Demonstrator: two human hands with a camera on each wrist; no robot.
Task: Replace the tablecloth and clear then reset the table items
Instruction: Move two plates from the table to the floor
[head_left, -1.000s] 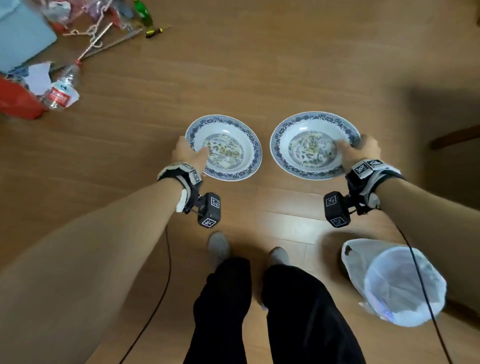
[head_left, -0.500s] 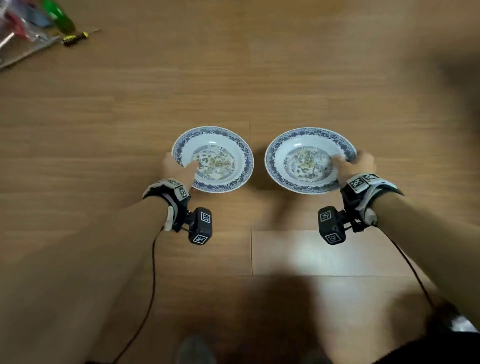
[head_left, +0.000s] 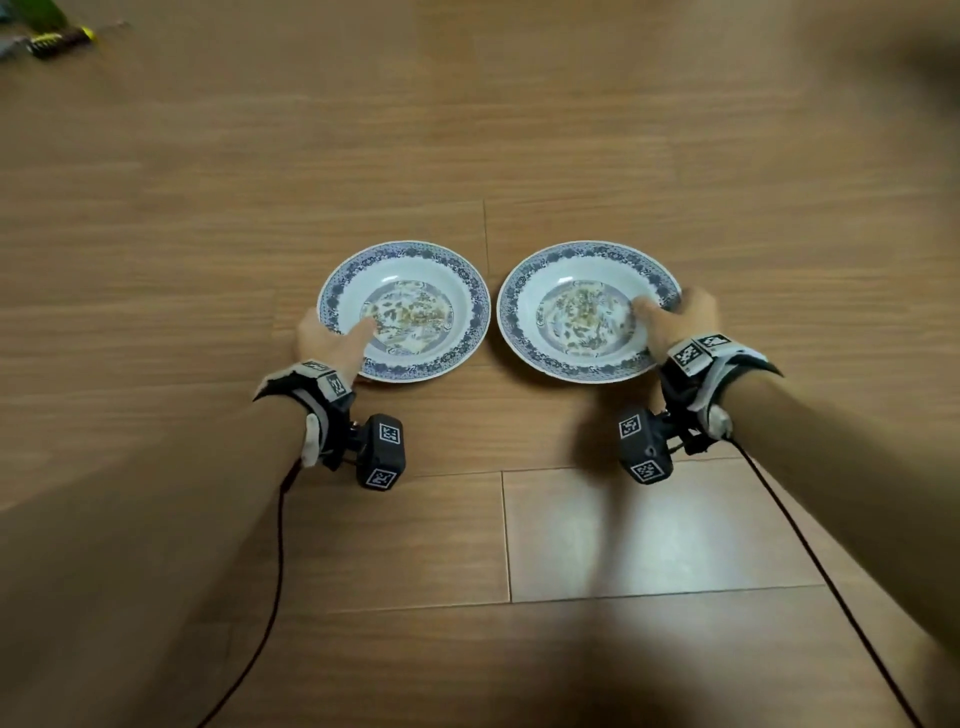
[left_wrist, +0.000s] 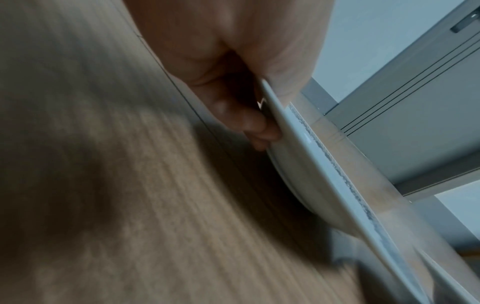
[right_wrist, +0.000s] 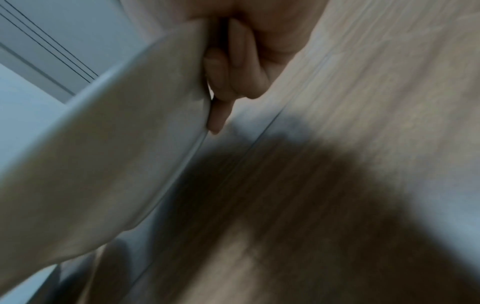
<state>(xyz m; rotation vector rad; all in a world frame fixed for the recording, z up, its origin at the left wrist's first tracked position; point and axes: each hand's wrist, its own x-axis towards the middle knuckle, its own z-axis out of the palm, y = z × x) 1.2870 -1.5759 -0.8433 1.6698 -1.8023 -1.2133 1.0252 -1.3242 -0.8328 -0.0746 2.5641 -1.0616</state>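
Two white plates with blue patterned rims and food scraps in their wells are held side by side above the wooden floor. My left hand (head_left: 332, 338) grips the left plate (head_left: 415, 270) at its near-left rim, thumb on top. The left wrist view shows my fingers (left_wrist: 246, 121) curled under that plate (left_wrist: 311, 176). My right hand (head_left: 675, 319) grips the right plate (head_left: 571, 270) at its right rim, thumb in the well. In the right wrist view, fingers (right_wrist: 233, 67) press the underside of the right plate (right_wrist: 116, 133).
Wooden plank floor (head_left: 649, 530) fills the head view below the plates. A yellow-and-black screwdriver (head_left: 57, 41) and other clutter lie at the far left top corner. Grey window or door frames (left_wrist: 415, 86) show behind the plate in the wrist views.
I have walked forward with both plates. The bin with the white bag, my legs and most of the left-hand clutter have left the view. Both grips are unchanged.
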